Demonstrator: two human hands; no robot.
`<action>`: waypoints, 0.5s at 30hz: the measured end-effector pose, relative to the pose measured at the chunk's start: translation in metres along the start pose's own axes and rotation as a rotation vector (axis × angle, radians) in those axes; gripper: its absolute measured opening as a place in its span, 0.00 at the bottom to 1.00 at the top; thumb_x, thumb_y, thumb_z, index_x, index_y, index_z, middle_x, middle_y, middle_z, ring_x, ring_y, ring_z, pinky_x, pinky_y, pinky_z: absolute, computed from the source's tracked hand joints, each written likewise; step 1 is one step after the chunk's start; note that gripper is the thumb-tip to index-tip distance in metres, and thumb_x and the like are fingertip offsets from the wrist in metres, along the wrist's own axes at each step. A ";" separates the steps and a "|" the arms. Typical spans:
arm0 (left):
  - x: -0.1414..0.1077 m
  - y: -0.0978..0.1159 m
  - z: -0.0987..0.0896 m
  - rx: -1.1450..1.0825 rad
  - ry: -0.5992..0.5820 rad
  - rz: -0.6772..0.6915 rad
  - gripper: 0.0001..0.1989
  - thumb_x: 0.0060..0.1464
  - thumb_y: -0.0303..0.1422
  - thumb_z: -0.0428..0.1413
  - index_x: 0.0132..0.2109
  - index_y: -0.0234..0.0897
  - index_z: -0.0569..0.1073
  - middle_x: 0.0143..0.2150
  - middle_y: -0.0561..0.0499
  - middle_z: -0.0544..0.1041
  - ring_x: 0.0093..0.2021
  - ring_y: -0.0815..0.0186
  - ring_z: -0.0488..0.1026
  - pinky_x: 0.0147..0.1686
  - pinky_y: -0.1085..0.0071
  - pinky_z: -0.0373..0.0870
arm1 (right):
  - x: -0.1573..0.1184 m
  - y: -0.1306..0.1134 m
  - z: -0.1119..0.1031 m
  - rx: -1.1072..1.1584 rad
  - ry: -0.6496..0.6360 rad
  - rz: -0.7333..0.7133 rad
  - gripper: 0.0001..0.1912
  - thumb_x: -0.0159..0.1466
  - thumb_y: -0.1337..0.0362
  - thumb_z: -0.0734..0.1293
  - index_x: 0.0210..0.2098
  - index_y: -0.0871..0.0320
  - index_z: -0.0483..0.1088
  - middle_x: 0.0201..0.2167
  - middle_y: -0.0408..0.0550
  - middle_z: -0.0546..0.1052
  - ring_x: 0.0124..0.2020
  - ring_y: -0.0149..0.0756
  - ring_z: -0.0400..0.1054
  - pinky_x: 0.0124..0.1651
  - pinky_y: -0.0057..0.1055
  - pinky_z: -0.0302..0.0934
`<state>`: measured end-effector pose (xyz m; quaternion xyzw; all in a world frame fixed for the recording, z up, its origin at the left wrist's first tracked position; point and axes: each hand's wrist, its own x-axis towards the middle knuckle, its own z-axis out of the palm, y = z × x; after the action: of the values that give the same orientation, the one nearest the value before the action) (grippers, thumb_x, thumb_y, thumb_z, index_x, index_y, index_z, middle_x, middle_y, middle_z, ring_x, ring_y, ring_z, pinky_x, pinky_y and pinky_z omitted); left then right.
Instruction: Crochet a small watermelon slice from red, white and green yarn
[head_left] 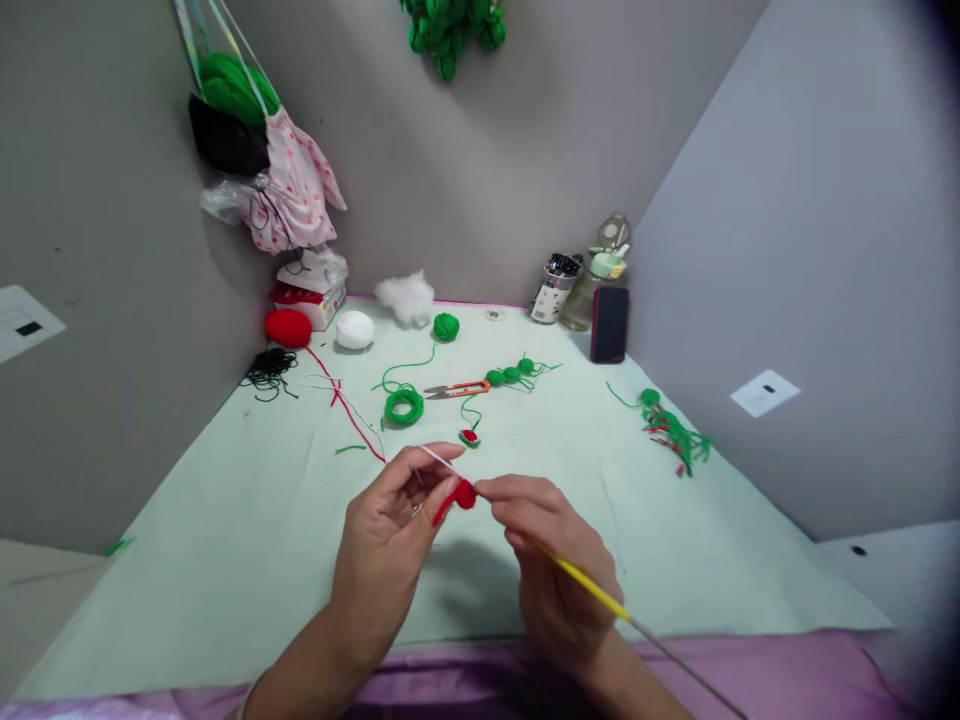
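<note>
Near the middle of the table, my left hand (pixel 390 540) pinches a small red crocheted piece (pixel 466 494), with a white strand running over its raised index finger. My right hand (pixel 562 560) is closed around a yellow-handled crochet hook (pixel 592 588), whose tip meets the right side of the red piece. The hook's long metal shaft points down to the right. Red yarn (pixel 352 415) trails from behind my left hand to a red ball (pixel 288 328). Just beyond my fingers lies a small red, white and green piece (pixel 469 438).
Orange-handled snips (pixel 457 389), a green yarn coil (pixel 404 405) and a green ball (pixel 446 327) lie beyond my hands. A white ball (pixel 355 330) and stuffing (pixel 406 298) sit behind. Green strands (pixel 679 432) and an upright phone (pixel 609 325) are on the right.
</note>
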<state>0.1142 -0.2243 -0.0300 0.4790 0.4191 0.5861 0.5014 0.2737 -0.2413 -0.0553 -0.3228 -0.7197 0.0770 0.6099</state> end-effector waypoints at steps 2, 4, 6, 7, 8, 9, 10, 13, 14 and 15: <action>0.000 0.001 -0.002 0.031 -0.014 0.003 0.06 0.58 0.31 0.66 0.44 0.42 0.85 0.32 0.54 0.82 0.34 0.68 0.79 0.37 0.77 0.78 | 0.001 0.001 -0.001 -0.077 -0.040 -0.089 0.12 0.74 0.74 0.64 0.51 0.56 0.77 0.45 0.56 0.86 0.46 0.42 0.82 0.44 0.39 0.80; 0.000 0.002 -0.003 0.082 -0.029 0.013 0.07 0.60 0.32 0.66 0.45 0.42 0.85 0.33 0.53 0.82 0.34 0.68 0.79 0.38 0.77 0.78 | 0.004 0.002 -0.003 -0.178 -0.070 -0.198 0.11 0.73 0.75 0.65 0.50 0.58 0.76 0.44 0.57 0.86 0.46 0.42 0.82 0.45 0.39 0.80; -0.001 0.003 -0.004 0.124 -0.044 0.036 0.07 0.60 0.32 0.66 0.46 0.43 0.85 0.35 0.54 0.82 0.35 0.68 0.79 0.39 0.77 0.78 | 0.008 0.002 -0.004 -0.268 -0.104 -0.285 0.10 0.72 0.75 0.66 0.49 0.60 0.77 0.42 0.58 0.86 0.45 0.42 0.82 0.45 0.37 0.81; -0.001 0.003 -0.005 0.136 -0.049 0.047 0.08 0.59 0.32 0.67 0.46 0.44 0.85 0.36 0.54 0.82 0.35 0.68 0.78 0.39 0.77 0.78 | 0.010 0.002 -0.005 -0.301 -0.110 -0.315 0.09 0.73 0.75 0.66 0.47 0.60 0.77 0.41 0.58 0.87 0.45 0.41 0.82 0.45 0.36 0.81; -0.001 0.004 -0.005 0.141 -0.054 0.057 0.08 0.58 0.32 0.68 0.45 0.45 0.85 0.37 0.54 0.83 0.36 0.68 0.78 0.39 0.77 0.77 | 0.012 0.002 -0.006 -0.326 -0.109 -0.336 0.08 0.73 0.75 0.66 0.46 0.60 0.77 0.40 0.58 0.87 0.44 0.41 0.82 0.44 0.35 0.81; -0.001 0.004 -0.005 0.144 -0.057 0.064 0.08 0.57 0.32 0.68 0.45 0.45 0.85 0.38 0.54 0.83 0.37 0.68 0.79 0.40 0.77 0.77 | 0.013 0.002 -0.006 -0.343 -0.110 -0.350 0.08 0.73 0.75 0.66 0.46 0.61 0.77 0.40 0.58 0.87 0.44 0.41 0.83 0.45 0.35 0.81; -0.001 0.004 -0.005 0.148 -0.060 0.067 0.08 0.57 0.31 0.68 0.45 0.45 0.86 0.39 0.53 0.83 0.38 0.67 0.79 0.41 0.76 0.77 | 0.014 0.002 -0.006 -0.354 -0.105 -0.357 0.08 0.72 0.75 0.66 0.45 0.61 0.77 0.40 0.58 0.86 0.44 0.41 0.83 0.45 0.35 0.81; 0.001 0.002 -0.005 0.171 -0.063 0.055 0.08 0.57 0.30 0.67 0.45 0.45 0.86 0.41 0.53 0.84 0.39 0.66 0.79 0.43 0.74 0.76 | 0.014 0.002 -0.006 -0.364 -0.100 -0.348 0.08 0.72 0.75 0.67 0.46 0.60 0.77 0.40 0.57 0.86 0.44 0.41 0.83 0.46 0.35 0.81; 0.001 0.001 -0.005 0.171 -0.061 0.045 0.09 0.57 0.29 0.67 0.45 0.46 0.86 0.40 0.53 0.84 0.39 0.66 0.79 0.44 0.74 0.76 | 0.014 0.002 -0.006 -0.360 -0.102 -0.343 0.08 0.72 0.75 0.67 0.46 0.60 0.78 0.40 0.57 0.86 0.44 0.41 0.83 0.46 0.35 0.81; 0.002 0.000 -0.004 0.161 -0.057 0.028 0.11 0.57 0.29 0.67 0.47 0.46 0.86 0.38 0.53 0.83 0.40 0.66 0.79 0.45 0.74 0.75 | 0.012 0.003 -0.006 -0.359 -0.105 -0.339 0.08 0.72 0.75 0.67 0.46 0.60 0.78 0.41 0.57 0.86 0.45 0.41 0.82 0.47 0.35 0.81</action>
<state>0.1102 -0.2228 -0.0304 0.5401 0.4436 0.5437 0.4647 0.2796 -0.2341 -0.0449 -0.2960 -0.7963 -0.1390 0.5089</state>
